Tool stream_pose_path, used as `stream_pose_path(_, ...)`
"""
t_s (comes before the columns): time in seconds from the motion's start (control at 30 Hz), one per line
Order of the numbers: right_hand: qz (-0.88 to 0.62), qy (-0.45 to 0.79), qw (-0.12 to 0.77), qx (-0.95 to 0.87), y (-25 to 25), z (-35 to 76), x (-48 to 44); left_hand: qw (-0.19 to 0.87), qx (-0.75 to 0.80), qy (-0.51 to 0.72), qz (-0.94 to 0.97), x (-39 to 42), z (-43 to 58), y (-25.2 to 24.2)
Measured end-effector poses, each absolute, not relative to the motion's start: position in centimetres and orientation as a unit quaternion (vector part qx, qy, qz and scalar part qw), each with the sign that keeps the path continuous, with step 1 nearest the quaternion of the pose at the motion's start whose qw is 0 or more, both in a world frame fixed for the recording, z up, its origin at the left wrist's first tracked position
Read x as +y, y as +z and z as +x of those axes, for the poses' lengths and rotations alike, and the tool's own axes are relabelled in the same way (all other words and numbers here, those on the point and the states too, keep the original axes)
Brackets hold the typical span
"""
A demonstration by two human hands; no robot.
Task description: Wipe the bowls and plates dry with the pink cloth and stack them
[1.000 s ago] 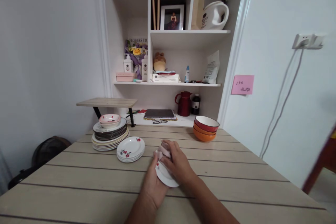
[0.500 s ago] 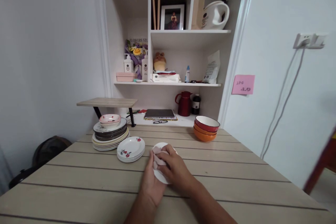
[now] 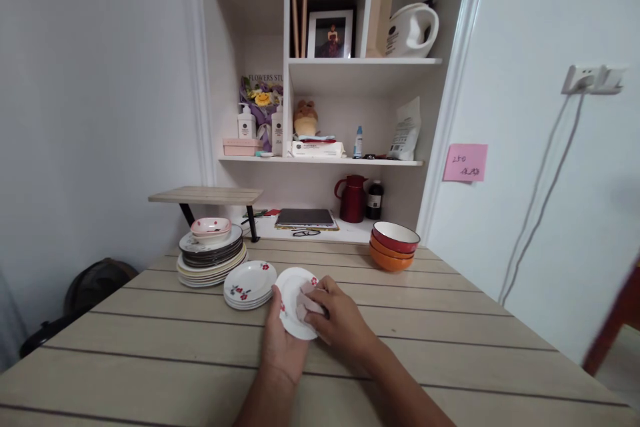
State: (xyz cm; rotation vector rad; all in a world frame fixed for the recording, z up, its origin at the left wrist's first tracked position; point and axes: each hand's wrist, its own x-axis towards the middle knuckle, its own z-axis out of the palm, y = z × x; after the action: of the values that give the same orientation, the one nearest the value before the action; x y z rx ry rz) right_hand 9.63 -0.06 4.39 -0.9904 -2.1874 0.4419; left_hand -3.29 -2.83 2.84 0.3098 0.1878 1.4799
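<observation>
My left hand grips a small white plate with red flowers, its thumb on the left rim and the other fingers underneath. The plate is tilted above the table. In my right hand is a bunched pale cloth, pressed against the plate's face with the fingers closed round it. Just left of the held plate lies a short stack of matching flowered plates.
A tall stack of mixed plates with a pink-rimmed bowl on top stands at the left, by a small raised shelf. Stacked red and orange bowls sit at the right. Behind are a red jug and a laptop.
The plate has shifted slightly left and up, and more of its face and flowers show. My right hand with the cloth has moved a little right across it.
</observation>
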Motion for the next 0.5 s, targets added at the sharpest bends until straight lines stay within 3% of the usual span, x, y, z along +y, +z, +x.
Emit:
stream_pose_path(0.13, -0.336, 0.190, 0.396, -0.833, 4.6, 9.3, -0.3, 0.773, 0.135, 0.604, 0.139, -3.3, -2.2, 3.2)
stream_pose_path(0.27, -0.416, 0.147, 0.435, -0.785, 4.1, 9.8, 1.0, 0.786, 0.152, 0.585, 0.130, -3.5, -1.5, 3.2)
stream_pose_path(0.5, -0.485, 0.143, 0.337, -0.794, 3.5, 10.5, 1.5, 0.715, 0.138, 0.676, 0.116, -3.1, -2.6, 3.3)
